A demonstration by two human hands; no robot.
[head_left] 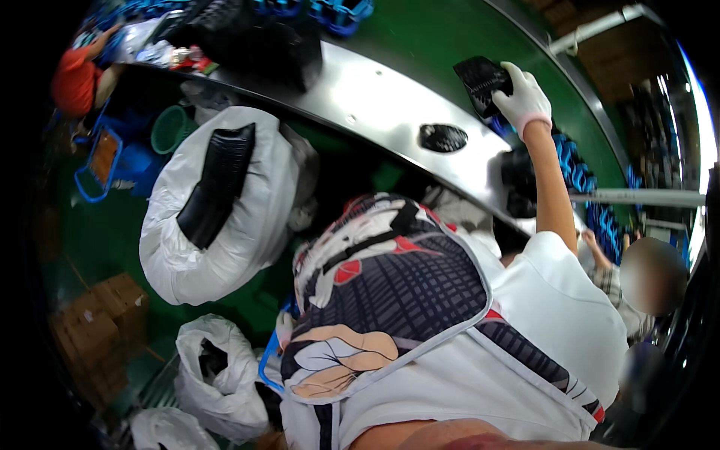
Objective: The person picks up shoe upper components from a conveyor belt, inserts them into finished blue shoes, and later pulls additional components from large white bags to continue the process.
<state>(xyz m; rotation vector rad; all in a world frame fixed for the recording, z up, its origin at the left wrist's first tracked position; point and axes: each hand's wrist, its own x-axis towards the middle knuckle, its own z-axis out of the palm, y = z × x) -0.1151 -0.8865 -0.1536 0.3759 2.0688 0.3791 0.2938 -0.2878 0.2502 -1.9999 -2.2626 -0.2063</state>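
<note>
My right hand (525,101), in a white glove with a pink cuff, reaches far out over the green belt. Its fingers and thumb grip the edge of a flat black ridged piece (480,82), whose exact kind I cannot make out. On the metal table (390,97) below it lies a smaller oval black piece (443,138) with a shiny surface. What seems to be my left hand (284,328), white-gloved, shows at the left edge of my patterned apron (397,277), beside a blue chair frame; its fingers are hidden.
A large white bag (255,202) stands left of the table with a long black ridged piece (217,187) on it. Dark piles (277,56) and blue parts (341,15) sit farther off. Cartons (97,322) and smaller bags (217,375) stand lower left. Other people work at both sides.
</note>
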